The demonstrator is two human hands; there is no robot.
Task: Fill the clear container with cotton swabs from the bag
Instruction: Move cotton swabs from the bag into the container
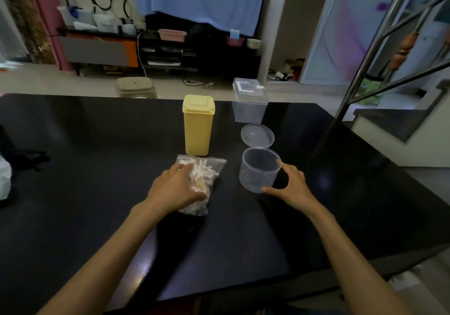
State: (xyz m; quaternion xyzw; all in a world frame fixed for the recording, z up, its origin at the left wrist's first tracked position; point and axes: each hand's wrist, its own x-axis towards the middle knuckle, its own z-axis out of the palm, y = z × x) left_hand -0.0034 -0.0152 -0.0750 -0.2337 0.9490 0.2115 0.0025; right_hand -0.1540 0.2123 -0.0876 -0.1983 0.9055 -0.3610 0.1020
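A clear plastic bag of cotton swabs (209,168) lies on the black table (97,168), just in front of a yellow lidded box. My left hand (174,188) rests on the bag's near left part, fingers curled over it. To the right stands the round clear container (258,171), empty, with its hinged lid (257,135) flipped open behind it. My right hand (289,184) is at the container's right side, thumb and fingers spread around its wall, touching or nearly touching it.
A tall yellow box (197,124) with a shut lid stands behind the bag. A clear rectangular lidded box (248,102) sits near the table's far edge. A white bag (4,178) lies at the left edge. A metal stair railing (365,59) rises at right.
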